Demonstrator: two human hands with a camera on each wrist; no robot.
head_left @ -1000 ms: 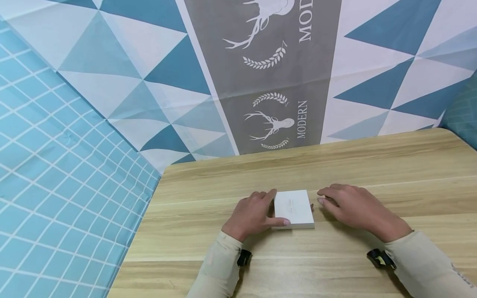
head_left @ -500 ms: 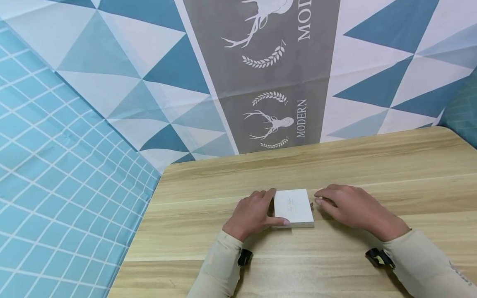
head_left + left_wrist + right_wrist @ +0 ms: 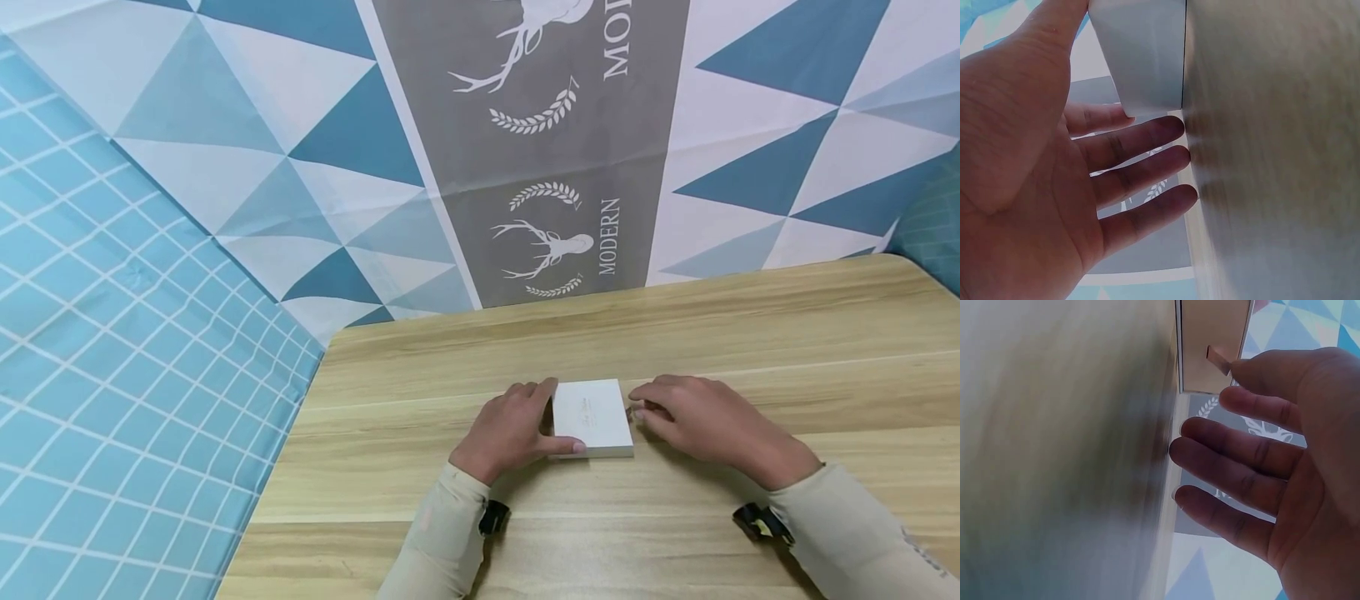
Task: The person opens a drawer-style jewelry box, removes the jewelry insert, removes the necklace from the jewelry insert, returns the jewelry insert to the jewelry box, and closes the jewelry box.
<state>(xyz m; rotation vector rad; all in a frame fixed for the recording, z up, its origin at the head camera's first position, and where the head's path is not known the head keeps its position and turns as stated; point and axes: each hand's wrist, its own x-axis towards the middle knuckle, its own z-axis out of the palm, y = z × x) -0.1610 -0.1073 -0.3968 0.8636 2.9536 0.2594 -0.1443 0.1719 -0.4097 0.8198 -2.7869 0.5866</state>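
One white box point(image 3: 594, 417) is lying on the table point(image 3: 592, 533), lower centre of the head frame. The left hand point(image 3: 504, 433) is gripping it between thumb and forefinger, probably steadying it; just to its right, the right hand point(image 3: 705, 423) is holding its fingers apart. The right wrist view is revealing a tab point(image 3: 1219, 360), largely hidden from the head view, jutting beside the thumb tip, contact unclear.

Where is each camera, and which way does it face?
Head: on the head, facing forward and down at the white box; left hand, right hand, sleeves show.
Left wrist: on that wrist, facing the box's side; left hand shows.
Right wrist: on that wrist, facing the box's tab; right hand shows.
Wrist views share the box.
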